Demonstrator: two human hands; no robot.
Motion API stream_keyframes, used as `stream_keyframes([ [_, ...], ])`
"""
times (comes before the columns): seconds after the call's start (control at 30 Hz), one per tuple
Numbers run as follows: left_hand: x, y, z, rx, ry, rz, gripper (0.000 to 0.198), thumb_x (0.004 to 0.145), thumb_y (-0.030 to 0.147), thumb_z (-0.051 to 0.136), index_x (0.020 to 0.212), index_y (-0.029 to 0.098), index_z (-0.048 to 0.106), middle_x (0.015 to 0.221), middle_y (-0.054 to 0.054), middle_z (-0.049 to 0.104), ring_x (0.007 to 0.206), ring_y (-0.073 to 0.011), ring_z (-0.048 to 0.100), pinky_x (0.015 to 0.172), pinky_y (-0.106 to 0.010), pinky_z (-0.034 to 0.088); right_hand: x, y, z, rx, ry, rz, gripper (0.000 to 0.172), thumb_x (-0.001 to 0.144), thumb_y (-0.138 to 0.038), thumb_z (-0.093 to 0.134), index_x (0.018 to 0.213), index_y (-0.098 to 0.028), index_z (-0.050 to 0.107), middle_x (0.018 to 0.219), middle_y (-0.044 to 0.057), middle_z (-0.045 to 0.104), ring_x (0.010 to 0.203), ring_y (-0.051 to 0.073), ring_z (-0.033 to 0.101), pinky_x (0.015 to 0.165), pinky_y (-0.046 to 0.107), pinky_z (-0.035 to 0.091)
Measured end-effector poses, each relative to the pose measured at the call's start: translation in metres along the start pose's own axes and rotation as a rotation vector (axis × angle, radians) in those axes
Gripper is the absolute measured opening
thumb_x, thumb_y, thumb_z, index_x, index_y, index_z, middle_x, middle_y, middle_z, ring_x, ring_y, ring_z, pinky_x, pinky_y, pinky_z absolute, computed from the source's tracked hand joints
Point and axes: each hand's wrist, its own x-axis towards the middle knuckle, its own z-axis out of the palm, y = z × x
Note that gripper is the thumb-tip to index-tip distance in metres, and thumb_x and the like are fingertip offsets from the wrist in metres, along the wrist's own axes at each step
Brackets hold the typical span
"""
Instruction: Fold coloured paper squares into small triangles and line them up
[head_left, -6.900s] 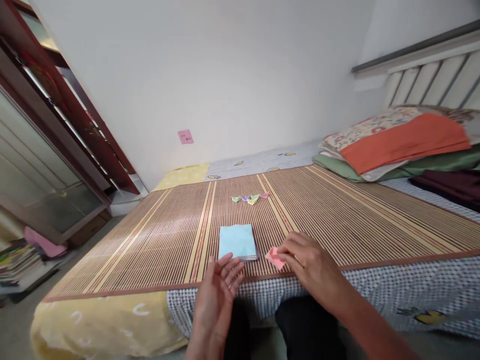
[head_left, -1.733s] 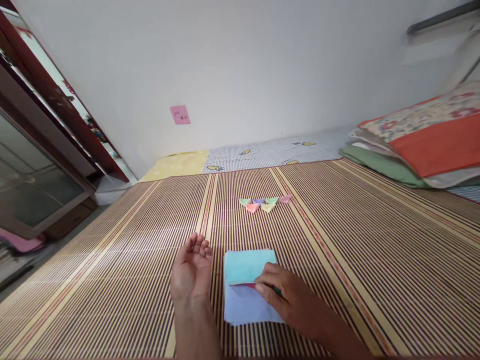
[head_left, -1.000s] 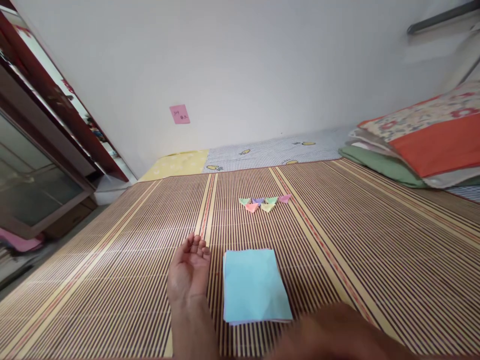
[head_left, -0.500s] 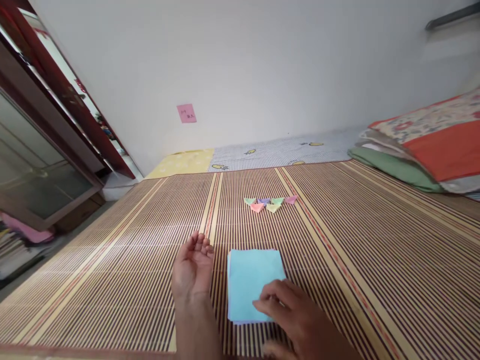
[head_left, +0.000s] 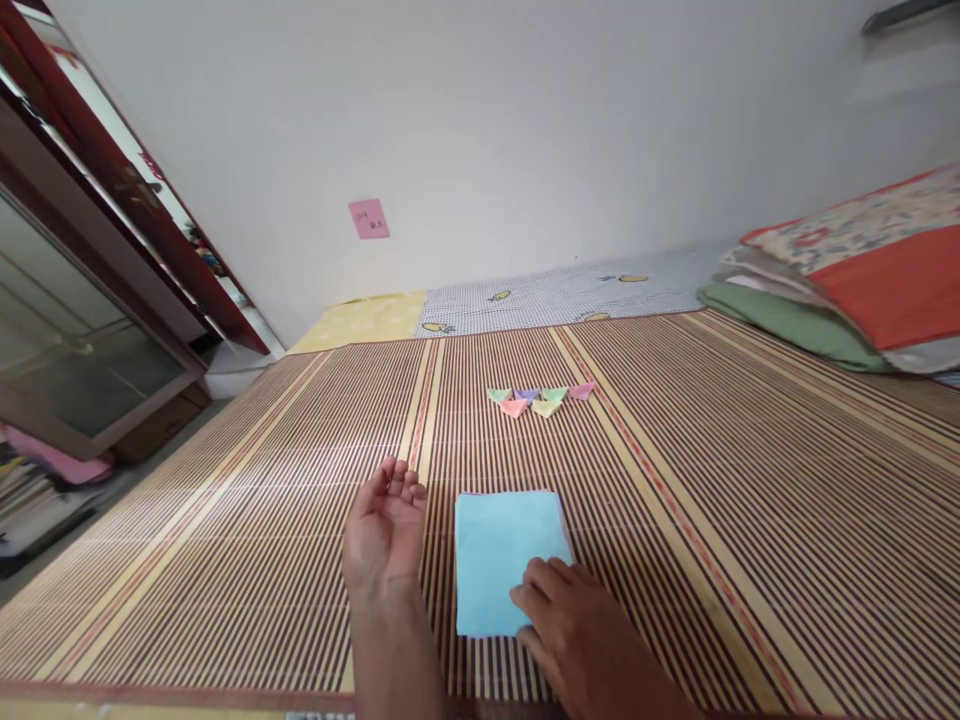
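Note:
A stack of square paper sheets, light blue on top, lies on a striped bamboo mat. My right hand rests on the stack's near right corner, fingers curled down onto the top sheet. My left hand lies on the mat just left of the stack, palm up, fingers loosely apart and holding nothing. Farther back on the mat sits a small cluster of several folded paper triangles in green, purple, pink and yellow.
Folded bedding and a pillow are piled at the right. A white wall with a pink sticky note stands behind the bed. A dark wooden cabinet with glass leans at the left, with books on the floor.
My right hand lifted the top blue sheet, let it drop flat, drew back out of view, then returned to the stack's near right corner. The left hand stayed put.

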Motion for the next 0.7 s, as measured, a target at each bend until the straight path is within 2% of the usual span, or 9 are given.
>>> stream_keyframes([
  [0.17,-0.0018,0.0009,0.0003,-0.002,-0.004,0.002,0.022,0.093,0.008,0.050,0.084,0.010,0.069,0.079,-0.006,0.065,0.067,-0.0127,0.063,0.059,-0.022,0.053,0.0001,-0.0012,0.0027,-0.001,-0.046,0.027,0.030,0.072,-0.006,0.074,0.098,-0.020,0.065,0.097,0.006,0.068,0.086,0.027,0.066,0.073,0.040,0.051],
  [0.27,-0.0028,0.0010,0.0005,-0.002,-0.010,0.005,0.021,0.093,0.007,0.050,0.086,0.010,0.069,0.080,-0.006,0.065,0.068,-0.0131,0.063,0.059,-0.022,0.053,0.0006,-0.0013,0.0046,0.000,-0.044,0.022,0.020,0.077,-0.005,0.068,0.090,-0.020,0.063,0.094,0.005,0.067,0.084,0.027,0.065,0.074,0.041,0.052],
  [0.33,-0.0035,0.0008,0.0006,-0.001,-0.012,0.007,0.020,0.093,0.007,0.051,0.086,0.010,0.069,0.080,-0.007,0.065,0.068,-0.0133,0.063,0.059,-0.022,0.053,0.0013,-0.0012,0.0050,0.013,-0.029,0.013,0.018,0.078,-0.010,0.070,0.092,-0.020,0.063,0.098,0.006,0.067,0.088,0.029,0.065,0.076,0.044,0.052],
  [0.47,-0.0040,0.0002,0.0006,0.003,-0.011,0.011,0.019,0.091,0.007,0.052,0.085,0.010,0.069,0.080,-0.007,0.064,0.068,-0.0134,0.063,0.060,-0.022,0.053,0.0030,-0.0013,0.0064,-0.001,-0.015,0.014,0.030,0.073,-0.008,0.075,0.099,-0.019,0.064,0.107,0.009,0.067,0.094,0.031,0.064,0.079,0.046,0.053],
  [0.57,-0.0025,0.0001,-0.0003,0.006,-0.012,0.012,0.019,0.090,0.007,0.052,0.084,0.011,0.069,0.079,-0.006,0.064,0.067,-0.0133,0.063,0.059,-0.022,0.052,0.0027,-0.0010,0.0079,0.034,-0.039,0.020,0.025,0.077,-0.007,0.073,0.098,-0.018,0.064,0.107,0.009,0.068,0.096,0.030,0.064,0.083,0.046,0.054],
  [0.7,0.0023,0.0001,-0.0031,0.012,-0.021,0.006,0.016,0.087,0.009,0.054,0.081,0.012,0.069,0.076,-0.006,0.064,0.065,-0.0134,0.063,0.057,-0.022,0.051,0.0013,0.0019,0.0092,0.073,-0.070,0.010,0.012,0.085,-0.009,0.069,0.090,-0.019,0.065,0.100,0.006,0.068,0.090,0.026,0.064,0.079,0.041,0.053],
])
